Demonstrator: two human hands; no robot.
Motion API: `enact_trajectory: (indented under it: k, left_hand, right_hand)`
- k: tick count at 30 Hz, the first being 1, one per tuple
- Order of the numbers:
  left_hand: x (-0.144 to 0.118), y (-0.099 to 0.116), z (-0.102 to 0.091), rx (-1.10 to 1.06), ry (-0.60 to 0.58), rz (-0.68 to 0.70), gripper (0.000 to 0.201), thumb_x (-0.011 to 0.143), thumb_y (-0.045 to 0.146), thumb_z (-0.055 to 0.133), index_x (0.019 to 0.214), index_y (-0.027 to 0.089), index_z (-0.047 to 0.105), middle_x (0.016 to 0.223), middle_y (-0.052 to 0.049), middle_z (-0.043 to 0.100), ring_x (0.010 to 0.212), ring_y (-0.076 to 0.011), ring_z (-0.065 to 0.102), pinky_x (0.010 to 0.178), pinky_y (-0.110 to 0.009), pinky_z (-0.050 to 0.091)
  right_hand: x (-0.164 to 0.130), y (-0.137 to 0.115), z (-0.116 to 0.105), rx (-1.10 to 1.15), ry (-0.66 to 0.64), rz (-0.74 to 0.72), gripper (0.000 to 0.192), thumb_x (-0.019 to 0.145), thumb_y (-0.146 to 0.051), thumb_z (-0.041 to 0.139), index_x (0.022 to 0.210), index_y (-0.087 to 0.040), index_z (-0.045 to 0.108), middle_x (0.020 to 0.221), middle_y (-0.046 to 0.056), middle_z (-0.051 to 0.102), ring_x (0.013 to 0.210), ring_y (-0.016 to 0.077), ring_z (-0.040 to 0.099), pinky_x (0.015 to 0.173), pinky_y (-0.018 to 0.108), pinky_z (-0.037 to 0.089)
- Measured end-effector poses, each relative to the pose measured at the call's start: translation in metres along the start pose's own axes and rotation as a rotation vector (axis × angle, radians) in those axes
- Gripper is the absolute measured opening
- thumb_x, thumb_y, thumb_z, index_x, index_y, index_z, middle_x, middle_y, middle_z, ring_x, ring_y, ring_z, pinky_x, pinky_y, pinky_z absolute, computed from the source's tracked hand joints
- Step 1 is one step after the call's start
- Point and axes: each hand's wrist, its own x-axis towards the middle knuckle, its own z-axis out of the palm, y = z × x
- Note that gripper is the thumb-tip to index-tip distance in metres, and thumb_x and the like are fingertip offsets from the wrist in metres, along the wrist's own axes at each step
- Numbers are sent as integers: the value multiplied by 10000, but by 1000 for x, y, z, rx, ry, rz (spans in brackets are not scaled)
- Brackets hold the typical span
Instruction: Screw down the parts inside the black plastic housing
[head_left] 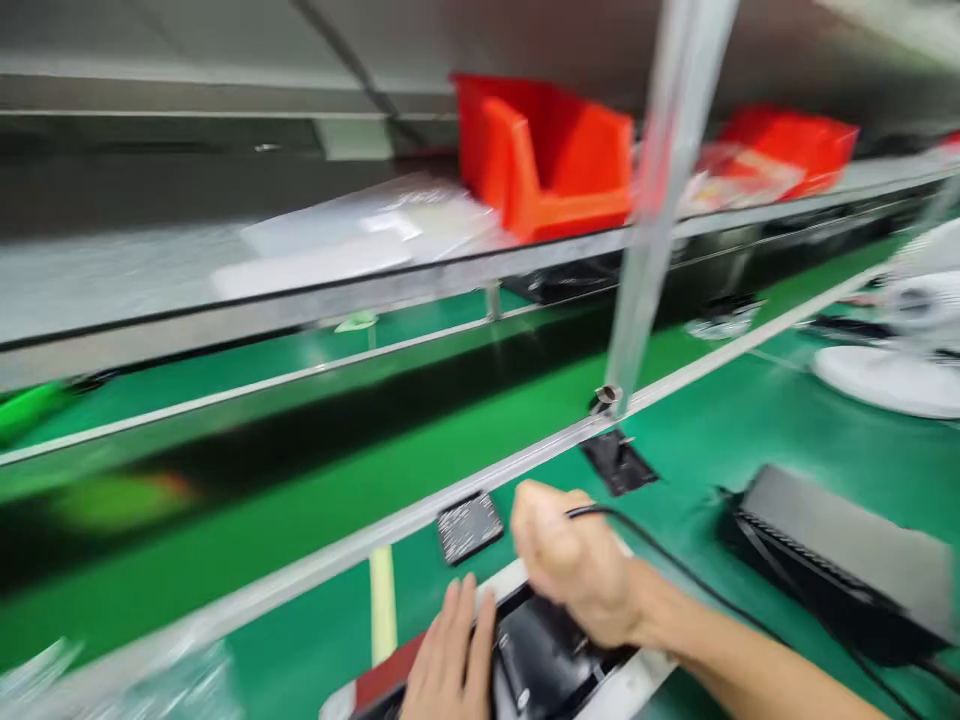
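My left hand (pixel 450 660) lies with fingers stretched out on a black device (pixel 536 650) with white edges and a dark red strip at its left end. My right hand (pixel 574 570) is closed in a fist over the right part of that device. A black cable (pixel 652 545) comes out of the top of the fist, from a corded tool almost wholly hidden in it. The tool's tip cannot be seen. Just beyond my hands sits a small square tray (pixel 470 527) full of small metal pieces, perhaps screws.
A black box (pixel 832 560) with cables stands at the right. Behind the bench edge runs a green conveyor belt (pixel 420 430). A metal post (pixel 660 200) rises to a shelf bearing red bins (pixel 555 170). A white round-based object (pixel 892 380) is far right; clear plastic (pixel 180 680) lies front left.
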Motion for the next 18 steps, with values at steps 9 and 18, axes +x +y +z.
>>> enact_trajectory:
  k: [9,18]
  left_hand:
    - [23,27,-54,-239,-304,-291,1256,704,949,541,1594,120,230,1653,-211,253,1532,-396,259,1187,-637,417]
    - [25,26,-59,-384,-364,-349,1223,726,905,591,1605,142,211,1678,-187,168,1557,-378,162,1244,-627,322]
  right_hand:
    - [5,1,-3,257,-11,146,461,959,-583,500,663,-229,500,444,-17,406,407,124,330,397,254,287]
    - [9,-1,-5,314,-36,186,415,958,-508,480,665,-228,569,448,20,421,409,145,383,393,284,329]
